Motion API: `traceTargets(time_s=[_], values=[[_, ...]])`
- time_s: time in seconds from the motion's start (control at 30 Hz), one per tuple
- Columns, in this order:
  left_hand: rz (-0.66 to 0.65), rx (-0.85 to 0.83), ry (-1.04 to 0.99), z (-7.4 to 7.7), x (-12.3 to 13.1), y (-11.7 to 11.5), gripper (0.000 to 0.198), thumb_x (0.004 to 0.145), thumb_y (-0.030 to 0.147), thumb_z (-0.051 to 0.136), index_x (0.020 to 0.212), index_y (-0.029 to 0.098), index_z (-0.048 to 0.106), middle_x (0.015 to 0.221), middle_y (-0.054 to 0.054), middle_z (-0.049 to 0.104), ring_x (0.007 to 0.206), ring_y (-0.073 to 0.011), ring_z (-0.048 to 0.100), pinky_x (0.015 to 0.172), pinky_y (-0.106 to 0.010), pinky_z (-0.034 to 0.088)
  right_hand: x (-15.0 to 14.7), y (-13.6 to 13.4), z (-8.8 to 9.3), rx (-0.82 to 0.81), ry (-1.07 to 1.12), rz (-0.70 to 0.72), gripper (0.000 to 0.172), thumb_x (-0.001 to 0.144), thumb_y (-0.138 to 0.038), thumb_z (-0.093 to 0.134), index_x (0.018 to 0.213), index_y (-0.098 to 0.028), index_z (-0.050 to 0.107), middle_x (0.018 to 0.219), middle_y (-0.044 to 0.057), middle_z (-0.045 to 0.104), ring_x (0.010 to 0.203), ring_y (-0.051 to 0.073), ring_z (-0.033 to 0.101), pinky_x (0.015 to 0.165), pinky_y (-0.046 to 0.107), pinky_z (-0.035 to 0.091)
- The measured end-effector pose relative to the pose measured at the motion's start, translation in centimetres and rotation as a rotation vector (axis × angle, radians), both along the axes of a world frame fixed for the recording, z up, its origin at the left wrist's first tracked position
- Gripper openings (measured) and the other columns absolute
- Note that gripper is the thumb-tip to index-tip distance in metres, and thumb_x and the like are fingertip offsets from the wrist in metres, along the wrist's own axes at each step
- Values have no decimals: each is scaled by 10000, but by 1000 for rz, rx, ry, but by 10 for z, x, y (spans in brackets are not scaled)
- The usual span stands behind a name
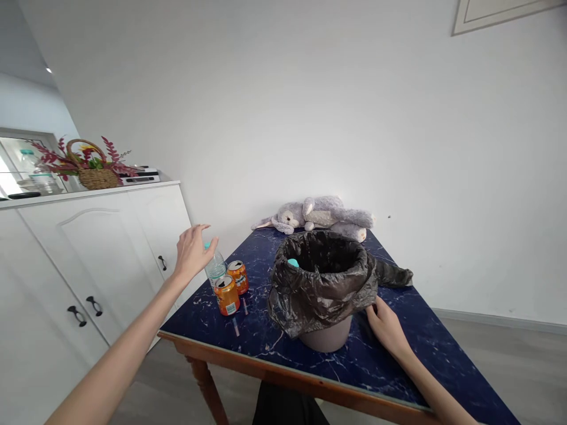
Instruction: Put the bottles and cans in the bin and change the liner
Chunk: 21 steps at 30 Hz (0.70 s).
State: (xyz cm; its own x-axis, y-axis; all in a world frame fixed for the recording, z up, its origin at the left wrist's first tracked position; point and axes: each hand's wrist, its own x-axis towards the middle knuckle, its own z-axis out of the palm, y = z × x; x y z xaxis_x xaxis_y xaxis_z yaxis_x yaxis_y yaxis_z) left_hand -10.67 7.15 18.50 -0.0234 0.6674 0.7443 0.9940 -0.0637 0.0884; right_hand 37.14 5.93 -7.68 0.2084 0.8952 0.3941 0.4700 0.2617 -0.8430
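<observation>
My left hand hovers open just above and left of a clear plastic bottle with a teal cap, fingers spread, touching nothing that I can see. Two orange drink cans stand beside the bottle on the dark blue marbled table. My right hand rests on the table against the lower right side of a bin lined with a black rubbish bag; its fingers touch the bag's edge. A teal object lies inside the bag.
A grey plush rabbit lies at the table's far end against the white wall. White cupboards stand to the left, with a wicker basket of red flowers on top. The table's wooden front edge is near me.
</observation>
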Motion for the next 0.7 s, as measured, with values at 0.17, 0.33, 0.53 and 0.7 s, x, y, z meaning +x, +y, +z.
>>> traceTargets(time_s=[0.17,0.33,0.53,0.7], values=[[57,-255,-25,-26,-24,1,488,972,469,474,1338,184,627,1279,-141,751,1157,-364,706,935,-445,548,-1,-2,1,-6,-15,-5,451,907,-567,423,1009,-204,669,1056,166,774,982,330,728,862,403,546],[93,-216,-49,-32,-19,-9,398,995,400,486,1328,217,604,1223,-105,768,1081,-348,730,856,-415,557,0,-2,1,-13,-32,1,418,906,-564,422,961,-217,648,1021,159,772,954,327,724,849,404,545],[-151,280,-106,3,20,-38,320,1049,403,538,1316,245,614,1340,-92,694,1202,-288,691,980,-430,594,0,-2,1,-3,-31,-7,391,894,-560,433,932,-229,638,983,151,769,930,323,725,845,402,547],[-639,539,-381,49,104,-73,333,1026,353,657,1338,293,558,1344,-68,675,1243,-248,691,947,-396,656,-1,-3,1,-4,-30,-3,396,898,-563,438,941,-228,643,983,151,771,925,326,726,847,407,549]])
